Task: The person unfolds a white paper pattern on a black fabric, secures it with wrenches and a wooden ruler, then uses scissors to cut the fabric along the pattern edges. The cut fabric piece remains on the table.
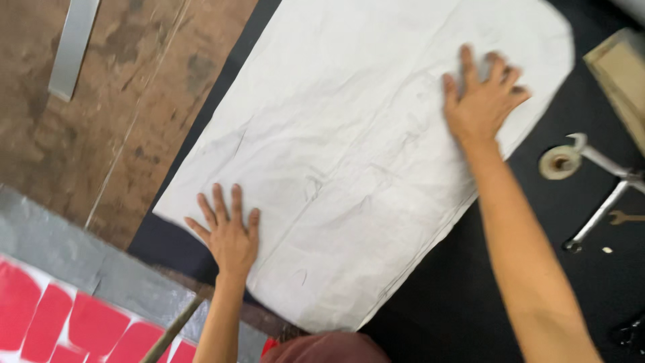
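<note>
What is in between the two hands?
Only creased white sheet lies between the left hand and the right hand. Both press flat on it, and nothing else sits there in the head view.

Paper sheet [349, 148] lying on a mat [457, 296], left hand [228, 235] flat on its near left edge, right hand [480, 101] flat on its far right part, tape roll [559, 162] and wrench [625, 217] on the mat right of the sheet, metal strip [72, 47] on the floor [121, 121] far left
</note>
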Motion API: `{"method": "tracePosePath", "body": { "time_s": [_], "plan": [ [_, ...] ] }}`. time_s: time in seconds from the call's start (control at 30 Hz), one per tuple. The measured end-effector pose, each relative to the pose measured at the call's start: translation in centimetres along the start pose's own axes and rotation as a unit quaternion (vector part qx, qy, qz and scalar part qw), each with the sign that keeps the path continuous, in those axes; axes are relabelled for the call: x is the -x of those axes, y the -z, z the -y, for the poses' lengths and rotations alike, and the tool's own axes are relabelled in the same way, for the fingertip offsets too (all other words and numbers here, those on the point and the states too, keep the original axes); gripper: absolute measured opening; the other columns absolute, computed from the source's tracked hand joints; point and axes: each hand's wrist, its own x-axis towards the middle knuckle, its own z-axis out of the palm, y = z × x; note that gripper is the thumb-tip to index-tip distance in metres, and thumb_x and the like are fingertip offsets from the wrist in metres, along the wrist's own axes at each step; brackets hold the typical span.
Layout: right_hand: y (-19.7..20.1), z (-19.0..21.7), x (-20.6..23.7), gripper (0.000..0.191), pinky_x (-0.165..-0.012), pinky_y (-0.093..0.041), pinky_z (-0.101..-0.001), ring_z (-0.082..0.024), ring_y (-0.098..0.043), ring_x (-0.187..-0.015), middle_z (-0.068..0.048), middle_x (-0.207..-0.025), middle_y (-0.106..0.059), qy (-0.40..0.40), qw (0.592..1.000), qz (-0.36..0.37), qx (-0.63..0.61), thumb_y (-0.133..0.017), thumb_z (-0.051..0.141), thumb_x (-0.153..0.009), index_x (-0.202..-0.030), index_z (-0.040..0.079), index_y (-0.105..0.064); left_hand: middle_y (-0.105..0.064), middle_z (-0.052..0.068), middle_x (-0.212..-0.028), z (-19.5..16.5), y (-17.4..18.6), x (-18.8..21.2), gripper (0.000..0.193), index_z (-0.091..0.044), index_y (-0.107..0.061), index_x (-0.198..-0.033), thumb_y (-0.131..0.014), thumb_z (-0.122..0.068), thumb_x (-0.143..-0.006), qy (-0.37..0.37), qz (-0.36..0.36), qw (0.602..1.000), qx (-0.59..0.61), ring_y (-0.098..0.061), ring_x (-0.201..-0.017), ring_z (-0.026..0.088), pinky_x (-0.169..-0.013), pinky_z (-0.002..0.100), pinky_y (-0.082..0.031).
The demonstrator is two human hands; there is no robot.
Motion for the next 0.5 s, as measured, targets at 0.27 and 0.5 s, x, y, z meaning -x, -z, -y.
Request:
{"method": "tracePosePath", "body": {
  "time_s": [0.27,0.5],
  "plan": [
    [-0.6,-1.3,-1.6,0.039,-0.087,-0.031,-0.0572,-0.039,-0.039,-0.125,-0.018,-0.141,-0.047,0.061,0.998,-0.022,0.007,-0.06,0.035,-0.107,-0.14,0.016,-0.059,-0.015,0.023,-0.173,3.1,0.4,4.3,0.061,-0.014,-0.04,-0.162,-0.047,-0.044,-0.108,0.049,-0.013,0.998,0.042,-0.003,-0.159,0.049,-0.116,0.076,0.009],
    [-0.6,-1.3,-2.3,0.046,-0.087,-0.031,-0.0564,-0.037,-0.038,-0.121,-0.017,-0.139,-0.046,0.077,0.995,-0.038,0.05,-0.061,0.035,-0.102,-0.145,0.018,-0.059,-0.021,0.012,-0.169,-5.1,-0.7,5.0,0.065,-0.028,-0.046,-0.155,-0.054,-0.057,-0.097,-0.124,0.08,0.989,0.017,-0.003,-0.156,0.043,-0.115,0.076,0.01]
  ]
}}
